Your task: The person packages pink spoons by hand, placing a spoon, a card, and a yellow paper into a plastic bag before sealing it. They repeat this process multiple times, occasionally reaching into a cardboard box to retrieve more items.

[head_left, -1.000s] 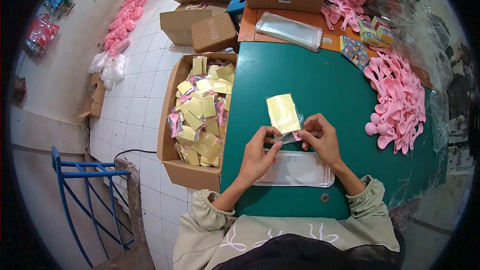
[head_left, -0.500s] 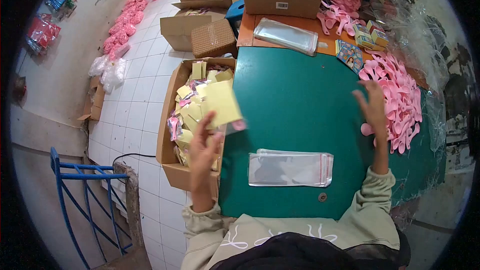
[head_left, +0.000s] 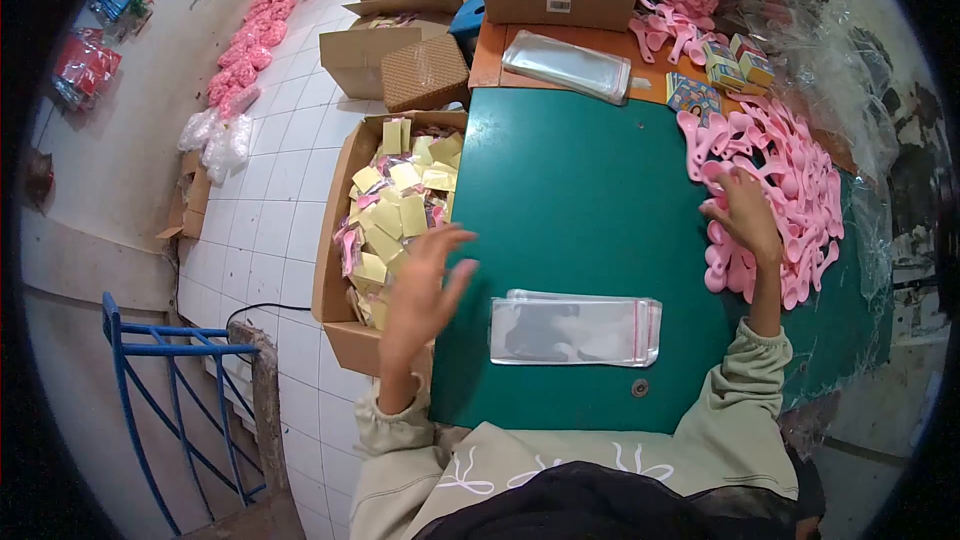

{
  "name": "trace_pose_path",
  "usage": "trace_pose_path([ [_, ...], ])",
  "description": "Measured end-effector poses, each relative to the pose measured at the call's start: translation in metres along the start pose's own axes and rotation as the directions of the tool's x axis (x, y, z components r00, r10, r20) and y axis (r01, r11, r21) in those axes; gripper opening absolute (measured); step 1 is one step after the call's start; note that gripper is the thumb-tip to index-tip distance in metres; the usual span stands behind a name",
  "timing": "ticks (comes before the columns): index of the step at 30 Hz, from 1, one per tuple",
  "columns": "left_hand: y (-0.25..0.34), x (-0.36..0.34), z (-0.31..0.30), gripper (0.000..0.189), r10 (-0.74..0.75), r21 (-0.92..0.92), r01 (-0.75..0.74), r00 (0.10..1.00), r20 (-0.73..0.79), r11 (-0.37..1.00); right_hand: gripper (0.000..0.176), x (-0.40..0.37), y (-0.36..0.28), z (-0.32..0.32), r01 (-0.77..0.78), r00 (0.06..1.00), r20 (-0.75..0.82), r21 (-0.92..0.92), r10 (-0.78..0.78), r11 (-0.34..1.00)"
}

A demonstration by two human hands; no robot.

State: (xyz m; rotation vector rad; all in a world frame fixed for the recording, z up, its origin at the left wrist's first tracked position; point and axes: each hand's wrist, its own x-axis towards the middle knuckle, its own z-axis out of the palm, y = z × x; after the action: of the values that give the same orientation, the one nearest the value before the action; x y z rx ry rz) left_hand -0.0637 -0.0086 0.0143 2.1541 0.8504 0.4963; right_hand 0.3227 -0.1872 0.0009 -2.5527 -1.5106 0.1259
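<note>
My left hand (head_left: pixel 425 295) is over the right edge of the carton (head_left: pixel 345 340), its fingers spread and nothing in them. Inside the carton lie many small packets with pale yellow cards (head_left: pixel 385 220). On the right, my right hand (head_left: pixel 745 215) reaches into the heap of pink spoons (head_left: pixel 800 200), fingers curled down at its left side; whether they grip a spoon is too small to tell. A stack of clear plastic sleeves (head_left: pixel 570 330) lies on the green table (head_left: pixel 580 190) near my body.
Another stack of sleeves (head_left: pixel 568 65), small colourful card packs (head_left: pixel 692 95) and an open brown box (head_left: pixel 560 5) sit at the back. More cartons (head_left: pixel 370 58) stand at the back left. A blue metal frame (head_left: pixel 180 350) stands at the lower left.
The yellow card packet has left my left hand, which has turned toward the table. My right hand has lowered onto the spoons, and some spoons now lie farther left.
</note>
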Motion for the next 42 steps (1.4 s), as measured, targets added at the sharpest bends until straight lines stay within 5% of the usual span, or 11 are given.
trace_pose_path([
  [2,0.022,0.008,0.019,0.032,0.231,0.143,-0.265,0.948,0.217,0.954,0.04,0.0,-0.005,-0.007,0.147,0.988,0.017,0.194,-0.153,0.97],
  [4,0.046,0.014,0.04,0.031,0.304,0.134,-0.388,0.858,0.415,0.912,0.034,-0.001,-0.015,-0.011,0.149,0.989,-0.039,0.173,-0.145,0.973],
  [7,0.053,0.018,0.086,0.031,0.398,0.114,-0.504,0.784,0.476,0.856,0.03,0.006,-0.012,-0.002,0.207,0.971,-0.144,0.106,-0.191,0.973],
  [10,0.047,0.018,0.114,0.033,0.447,0.162,-0.532,0.813,0.375,0.831,0.03,0.0,-0.016,0.007,0.136,0.99,-0.035,0.032,-0.135,0.99],
  [14,0.03,0.027,0.116,0.028,0.411,-0.113,-0.399,0.829,0.379,0.91,0.016,0.01,0.0,0.018,0.069,0.988,-0.13,-0.105,-0.082,0.992],
  [18,0.023,0.036,0.111,0.019,0.32,-0.262,-0.231,0.87,0.376,0.937,0.021,0.01,0.039,0.024,0.034,0.985,-0.166,-0.102,-0.051,0.994],
  [26,0.024,0.04,0.101,0.016,0.31,-0.371,-0.175,0.887,0.342,0.912,0.012,-0.009,-0.048,-0.055,0.245,0.937,-0.314,0.282,-0.152,0.928],
  [30,0.023,0.042,0.1,0.013,0.368,-0.382,-0.238,0.875,0.315,0.893,0.011,-0.018,-0.065,-0.058,0.27,0.939,0.057,0.491,-0.34,0.828],
  [34,0.026,0.044,0.088,0.012,0.29,-0.418,-0.062,0.811,0.508,0.906,0.009,-0.026,-0.052,-0.043,0.278,0.958,-0.085,0.047,-0.273,0.959],
  [38,0.014,0.042,0.098,0.014,0.338,-0.614,0.065,0.787,0.516,0.786,0.007,-0.029,-0.072,-0.052,0.263,0.959,-0.159,0.171,-0.236,0.95],
  [42,0.016,0.047,0.091,0.016,0.233,-0.675,0.271,0.797,0.557,0.686,0.011,-0.031,-0.091,-0.067,0.285,0.956,-0.198,0.438,-0.218,0.853],
])
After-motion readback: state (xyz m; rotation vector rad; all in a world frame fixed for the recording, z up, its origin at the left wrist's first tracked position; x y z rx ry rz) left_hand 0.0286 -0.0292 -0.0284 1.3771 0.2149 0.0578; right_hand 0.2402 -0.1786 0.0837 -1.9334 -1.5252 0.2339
